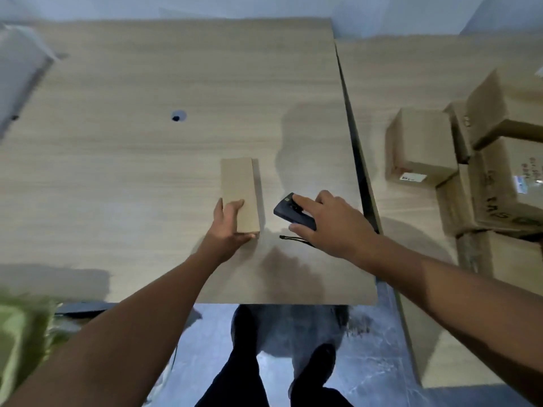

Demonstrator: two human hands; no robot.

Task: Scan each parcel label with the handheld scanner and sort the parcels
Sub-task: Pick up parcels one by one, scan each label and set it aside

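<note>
a long thin box (239, 183) lies flat on the wood table (132, 171), a bit below the middle of the frame. the left hand (227, 223) grips its near end, fingers on top and thumb at the end. just to the right, not touching it, is the black scanner (286, 208). the right hand (332, 221) holds it, one finger stretched along its top and the thumb at its near side. its thin strap (293, 238) trails on the table. a pile of brown boxes (423, 148) sits far right on a side table (382, 83).
</note>
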